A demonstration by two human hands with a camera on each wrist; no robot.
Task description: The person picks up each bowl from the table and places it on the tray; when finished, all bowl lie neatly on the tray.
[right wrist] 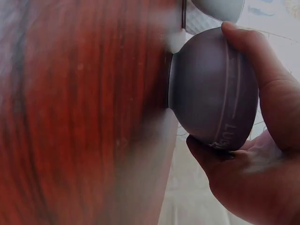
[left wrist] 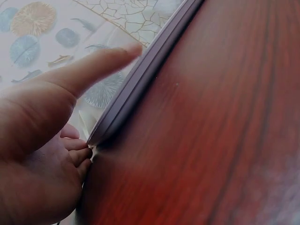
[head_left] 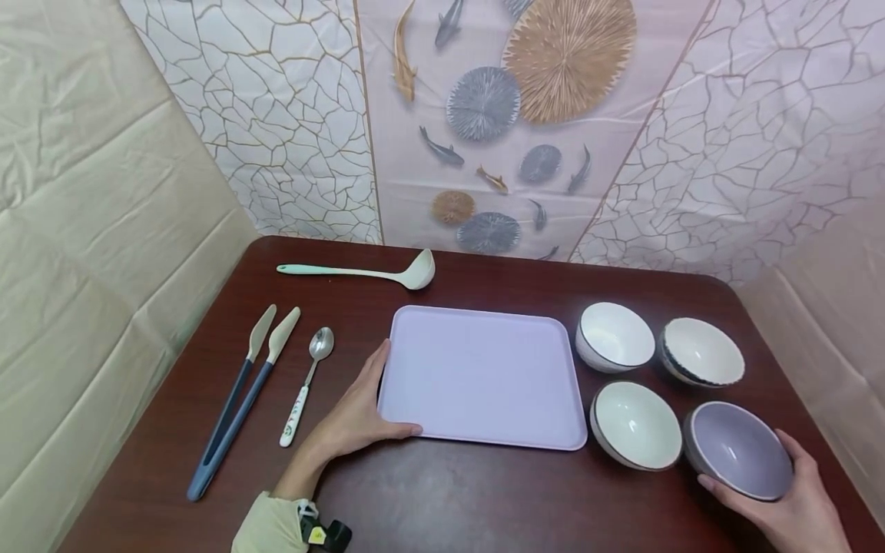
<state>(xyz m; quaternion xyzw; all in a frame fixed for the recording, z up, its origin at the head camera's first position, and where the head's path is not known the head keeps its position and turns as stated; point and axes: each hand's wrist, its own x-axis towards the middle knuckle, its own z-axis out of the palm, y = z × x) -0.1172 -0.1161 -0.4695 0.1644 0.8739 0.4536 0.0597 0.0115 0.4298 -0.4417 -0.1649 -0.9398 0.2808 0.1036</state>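
Observation:
A lilac rectangular tray (head_left: 482,376) lies flat on the dark wooden table. My left hand (head_left: 359,403) spans its near left corner, the straight thumb along the front edge and the fingers along the left side; the left wrist view shows the thumb tip at the tray's rim (left wrist: 129,91). At the right, my right hand (head_left: 795,499) grips a purple-grey bowl (head_left: 740,449), thumb and fingers on opposite sides of its wall. In the right wrist view, the bowl (right wrist: 206,89) stands upright with its foot at the tabletop.
Beside the held bowl are a white bowl (head_left: 636,425), another white bowl (head_left: 614,336) and a dark-patterned bowl (head_left: 702,352). Left of the tray lie blue-handled tongs (head_left: 238,411) and a spoon (head_left: 304,392). A pale ladle (head_left: 415,271) lies near the back edge, before a patterned curtain (head_left: 477,177).

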